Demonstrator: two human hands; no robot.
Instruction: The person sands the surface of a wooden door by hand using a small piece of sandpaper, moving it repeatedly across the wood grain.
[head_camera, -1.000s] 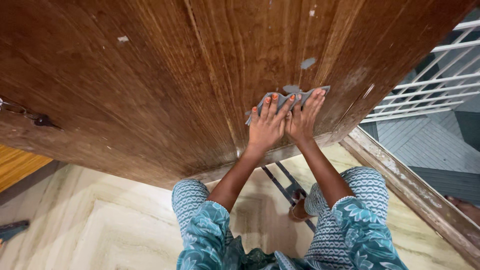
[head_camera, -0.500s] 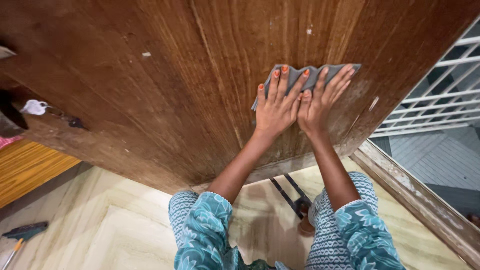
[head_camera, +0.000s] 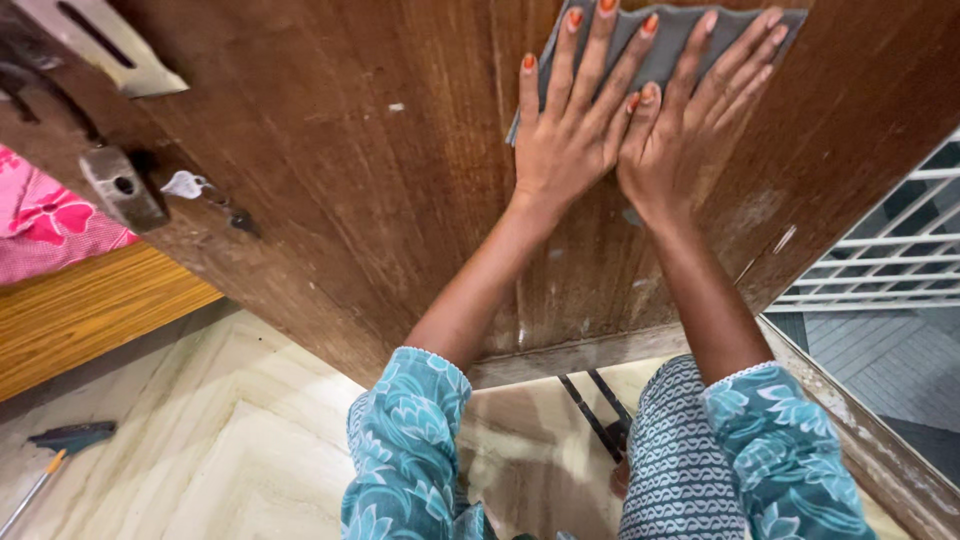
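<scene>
My left hand lies flat against the brown wooden door, fingers stretched long and slightly fanned, pressing down on a grey sheet of sandpaper that sits high on the door face, near the top of what I see. My right hand lies just beside it, thumb touching the left hand's edge, its fingers also straight and spread over the same sheet; neither hand curls around anything, both simply pin the paper to the wood with open palms. The sheet's lower left corner pokes out beside my left index finger. Off to the left on the door's edge is a metal latch with a lock plate above it. Below the door runs pale marble flooring, with a blue-headed tool lying on it at the far left. A pink flowered cloth shows over a wooden surface on the left, and a white grille stands to the right
</scene>
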